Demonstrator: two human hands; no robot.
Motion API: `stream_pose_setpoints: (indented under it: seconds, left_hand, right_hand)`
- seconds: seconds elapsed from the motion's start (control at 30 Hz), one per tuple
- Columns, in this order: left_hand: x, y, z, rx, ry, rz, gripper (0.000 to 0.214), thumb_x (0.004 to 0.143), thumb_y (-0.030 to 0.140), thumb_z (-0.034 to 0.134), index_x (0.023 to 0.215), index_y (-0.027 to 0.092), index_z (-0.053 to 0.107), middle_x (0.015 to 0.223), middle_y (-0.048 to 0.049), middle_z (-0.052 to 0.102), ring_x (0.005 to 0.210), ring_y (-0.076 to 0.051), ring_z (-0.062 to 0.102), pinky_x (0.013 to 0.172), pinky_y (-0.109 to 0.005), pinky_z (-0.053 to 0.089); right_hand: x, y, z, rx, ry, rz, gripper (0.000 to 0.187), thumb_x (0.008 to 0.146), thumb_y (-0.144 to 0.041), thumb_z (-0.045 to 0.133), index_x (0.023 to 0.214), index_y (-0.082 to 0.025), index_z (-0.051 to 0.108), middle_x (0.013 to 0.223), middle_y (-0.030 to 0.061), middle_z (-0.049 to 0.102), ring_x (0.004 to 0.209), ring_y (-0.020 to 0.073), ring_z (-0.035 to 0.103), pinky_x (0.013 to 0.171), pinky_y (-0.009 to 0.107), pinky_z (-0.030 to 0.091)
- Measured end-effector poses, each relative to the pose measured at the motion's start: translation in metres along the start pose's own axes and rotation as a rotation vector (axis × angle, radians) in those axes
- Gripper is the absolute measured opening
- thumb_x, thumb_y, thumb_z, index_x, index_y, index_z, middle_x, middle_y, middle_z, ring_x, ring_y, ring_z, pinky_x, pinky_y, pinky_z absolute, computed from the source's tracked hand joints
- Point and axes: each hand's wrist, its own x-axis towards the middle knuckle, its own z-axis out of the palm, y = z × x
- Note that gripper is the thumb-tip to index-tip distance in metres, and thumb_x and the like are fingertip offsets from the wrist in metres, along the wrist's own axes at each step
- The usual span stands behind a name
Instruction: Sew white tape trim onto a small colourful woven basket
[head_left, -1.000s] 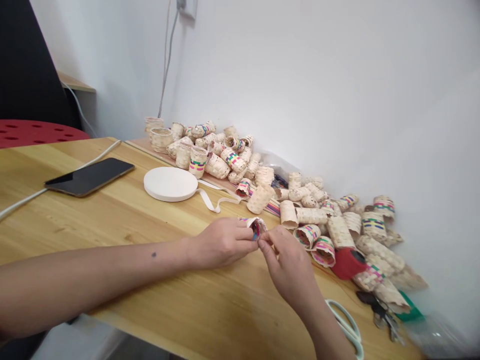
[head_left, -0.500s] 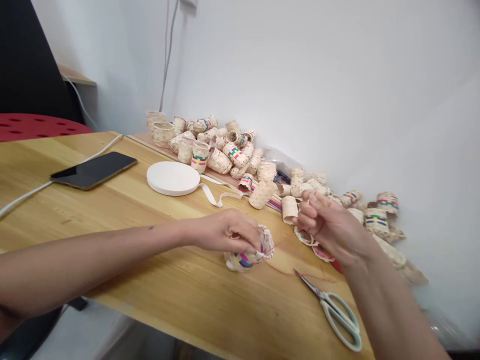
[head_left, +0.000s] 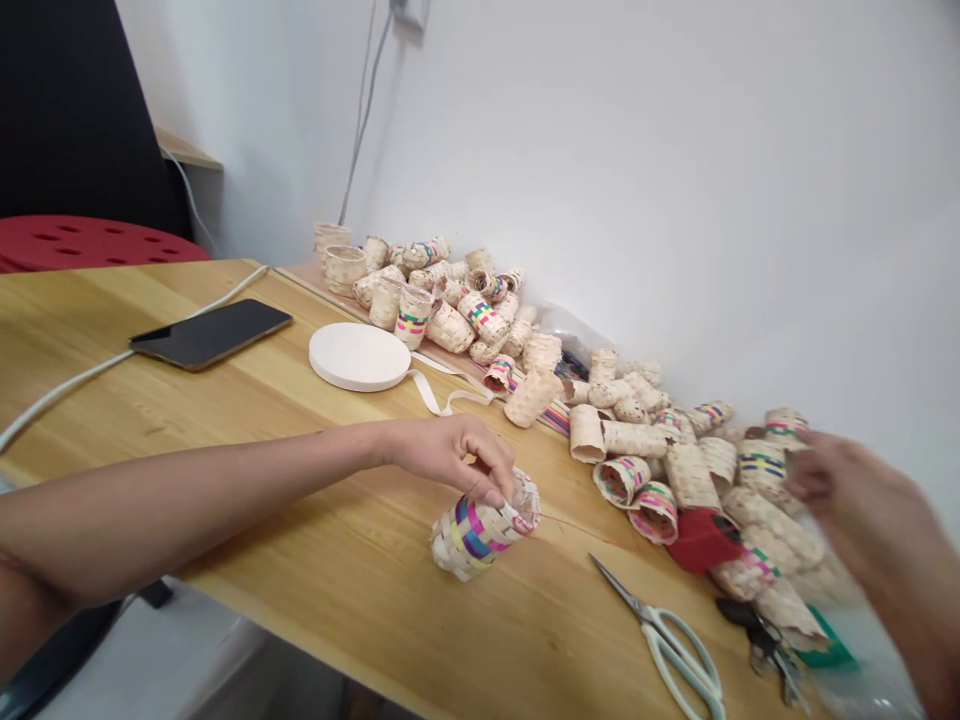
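Note:
My left hand (head_left: 457, 460) pinches the rim of a small woven basket (head_left: 476, 535), which tilts on the table with its mouth to the upper right. Purple, blue and yellow bands run round its side, and its rim has a white edging with red stitches. A thin red thread (head_left: 574, 525) leads from this rim to the right and fades from sight. Out at the far right, my right hand (head_left: 840, 480) is smeared by motion, its fingers curled together; what they hold, if anything, does not show. Scissors (head_left: 660, 625) with pale handles lie between the hands.
Many woven baskets (head_left: 480, 315) lie piled along the wall. On the table are a roll of white ribbon (head_left: 360, 357), a phone (head_left: 210, 333) and a white cable (head_left: 64, 388). A red object (head_left: 703, 541) and keys (head_left: 772, 655) lie at the right.
My right hand has swung right, away from the basket, uncovering baskets, the red object and the keys. In my left hand the basket shows more of its banded side.

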Motion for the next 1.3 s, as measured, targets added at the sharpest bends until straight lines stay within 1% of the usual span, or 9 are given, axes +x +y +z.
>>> stream_pose_setpoints:
  seconds: [0.07,0.2,0.4,0.6,0.8,0.93,1.03,1.17,1.3]
  left_hand:
    - [0.0,-0.001,0.001,0.004,0.007,0.006,0.028,0.086,0.038,0.063,0.089,0.012,0.074,0.082,-0.0096,0.067,0.074,-0.014,0.06,0.065,-0.02,0.045]
    - [0.0,-0.001,0.002,0.015,-0.006,0.015,0.027,0.087,0.038,0.061,0.091,0.015,0.074,0.083,-0.0087,0.068,0.075,-0.015,0.061,0.067,-0.021,0.047]
    - [0.0,0.001,0.003,0.017,-0.027,0.041,0.027,0.088,0.036,0.061,0.088,0.013,0.073,0.08,-0.0077,0.066,0.074,-0.013,0.06,0.068,-0.02,0.047]
    - [-0.001,0.001,0.003,0.009,-0.027,0.034,0.022,0.087,0.032,0.062,0.089,0.012,0.073,0.082,-0.0076,0.066,0.075,-0.014,0.06,0.069,-0.02,0.046]
    - [0.0,0.0,0.003,0.002,-0.019,0.022,0.02,0.086,0.029,0.062,0.089,0.012,0.073,0.082,-0.0075,0.067,0.076,-0.014,0.061,0.07,-0.021,0.046]
    - [0.0,-0.001,0.003,0.0,-0.013,0.02,0.022,0.086,0.031,0.063,0.089,0.012,0.073,0.081,-0.0074,0.066,0.074,-0.014,0.06,0.068,-0.021,0.046]
    - [0.0,-0.001,0.003,0.005,-0.011,0.032,0.023,0.087,0.032,0.062,0.089,0.013,0.073,0.08,-0.0071,0.067,0.073,-0.013,0.06,0.067,-0.02,0.047]
    - [0.0,-0.001,0.003,0.007,-0.005,0.04,0.025,0.087,0.034,0.062,0.09,0.013,0.074,0.081,-0.008,0.068,0.074,-0.014,0.061,0.068,-0.021,0.047]
    - [0.0,-0.003,0.002,0.001,0.011,0.011,0.028,0.086,0.039,0.063,0.09,0.013,0.075,0.082,-0.0087,0.068,0.075,-0.015,0.061,0.067,-0.022,0.047]
  right_hand:
    - [-0.024,0.01,0.047,-0.408,0.02,-0.068,0.013,0.079,-0.042,0.066,0.088,-0.033,0.063,0.056,-0.0033,0.045,0.047,0.013,0.037,0.04,0.026,0.028]
    - [-0.059,0.016,0.128,-0.66,-0.526,-0.107,0.032,0.082,-0.049,0.061,0.099,-0.023,0.069,0.056,-0.0056,0.035,0.05,0.0096,0.031,0.045,0.023,0.023]
    - [-0.059,0.014,0.153,-0.577,-0.826,-0.024,0.03,0.089,-0.046,0.054,0.087,-0.02,0.069,0.067,-0.0035,0.051,0.059,0.0095,0.037,0.052,0.022,0.027]
    - [-0.054,0.018,0.152,-0.711,-0.798,-0.115,0.024,0.091,-0.038,0.052,0.08,-0.019,0.06,0.068,-0.0035,0.053,0.061,0.0107,0.043,0.056,0.022,0.032]
    - [-0.048,0.014,0.145,-0.862,-0.612,-0.272,0.025,0.092,-0.037,0.048,0.08,-0.019,0.06,0.067,-0.0017,0.057,0.062,0.0126,0.049,0.057,0.023,0.035]
    - [-0.048,0.017,0.145,-0.693,-0.773,-0.133,0.027,0.092,-0.041,0.049,0.099,-0.022,0.066,0.09,0.0011,0.068,0.08,0.0159,0.059,0.07,0.026,0.043]
    - [-0.05,0.023,0.151,-0.583,-0.836,-0.067,0.027,0.09,-0.045,0.052,0.094,-0.023,0.068,0.088,-0.0001,0.068,0.08,0.0156,0.06,0.069,0.025,0.044]
    - [-0.047,0.024,0.155,-0.708,-0.642,-0.186,0.03,0.087,-0.047,0.054,0.074,-0.021,0.063,0.062,-0.0022,0.059,0.058,0.0135,0.051,0.053,0.024,0.035]
    - [-0.027,0.019,0.133,-1.129,-0.316,-0.409,0.023,0.09,-0.037,0.047,0.075,-0.024,0.059,0.07,0.0015,0.065,0.065,0.0187,0.057,0.06,0.03,0.038]
